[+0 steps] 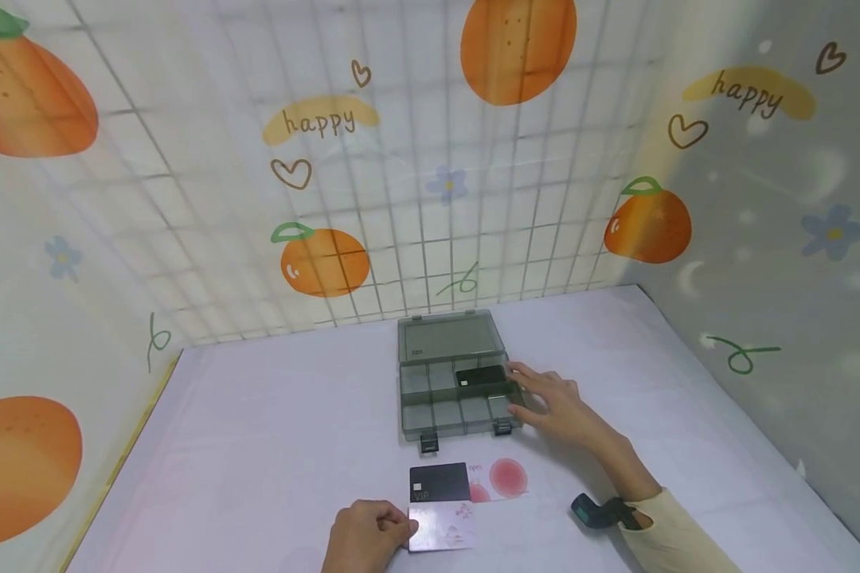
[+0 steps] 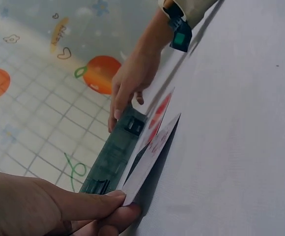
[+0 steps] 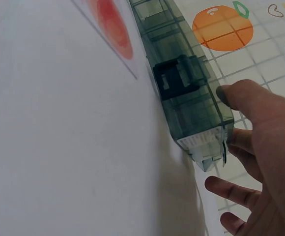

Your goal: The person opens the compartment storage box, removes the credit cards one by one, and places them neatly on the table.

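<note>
My left hand (image 1: 367,532) pinches a pale card with pink print (image 1: 442,527) by its left edge, between thumb and fingers; in the left wrist view the card (image 2: 152,160) is tilted up off the table. Just beyond it lie a black card marked VIP (image 1: 439,482) and a white card with pink circles (image 1: 509,477). A grey-green, see-through compartment box (image 1: 417,415) stands farther back with its lid open. Another black card (image 1: 480,376) lies across its rear compartments. My right hand (image 1: 555,404) is at the box's right end, thumb at the rim, other fingers spread.
The box's lid (image 1: 451,334) leans back toward the rear wall. Two dark latches (image 1: 429,442) stick out from the box's front. A white cloth covers the table (image 1: 279,438). Printed sheets with oranges hang behind and at both sides, over a wire grid at the back.
</note>
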The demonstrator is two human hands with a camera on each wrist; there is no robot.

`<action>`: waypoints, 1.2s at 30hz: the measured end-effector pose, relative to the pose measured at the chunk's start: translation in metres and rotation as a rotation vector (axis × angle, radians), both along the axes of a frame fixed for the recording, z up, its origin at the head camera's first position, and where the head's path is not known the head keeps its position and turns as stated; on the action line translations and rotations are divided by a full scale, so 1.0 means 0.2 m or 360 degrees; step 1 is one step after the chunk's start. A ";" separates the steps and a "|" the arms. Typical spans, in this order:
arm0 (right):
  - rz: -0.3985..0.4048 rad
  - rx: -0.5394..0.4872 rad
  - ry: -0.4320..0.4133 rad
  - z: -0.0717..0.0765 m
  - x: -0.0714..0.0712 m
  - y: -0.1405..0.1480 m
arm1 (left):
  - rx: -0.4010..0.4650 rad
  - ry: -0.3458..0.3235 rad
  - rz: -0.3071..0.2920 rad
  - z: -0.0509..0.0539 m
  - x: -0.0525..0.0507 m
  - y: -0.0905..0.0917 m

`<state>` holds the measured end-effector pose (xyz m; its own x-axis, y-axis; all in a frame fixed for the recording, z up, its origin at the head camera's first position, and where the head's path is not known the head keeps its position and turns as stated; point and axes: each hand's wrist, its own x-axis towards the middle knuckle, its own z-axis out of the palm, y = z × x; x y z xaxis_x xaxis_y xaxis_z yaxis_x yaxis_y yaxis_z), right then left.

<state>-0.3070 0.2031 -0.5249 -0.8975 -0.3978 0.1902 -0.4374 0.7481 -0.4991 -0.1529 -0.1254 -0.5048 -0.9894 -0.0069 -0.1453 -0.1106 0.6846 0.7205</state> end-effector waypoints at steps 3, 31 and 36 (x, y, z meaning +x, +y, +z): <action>-0.0004 0.0005 -0.0021 0.00 0.00 0.00 | -0.0020 0.0019 -0.0005 0.00 0.00 0.00; 0.0002 -0.0005 0.0019 0.00 0.00 0.00 | 0.0043 0.0272 -0.0074 0.00 -0.07 0.00; 0.0012 -0.0017 0.0011 0.00 0.00 0.00 | 0.0129 0.0427 -0.0137 0.06 -0.20 -0.01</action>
<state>-0.3062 0.2023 -0.5243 -0.8932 -0.4023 0.2007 -0.4463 0.7396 -0.5039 -0.1923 -0.1265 -0.4919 -0.9889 0.0798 0.1253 0.1476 0.6222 0.7688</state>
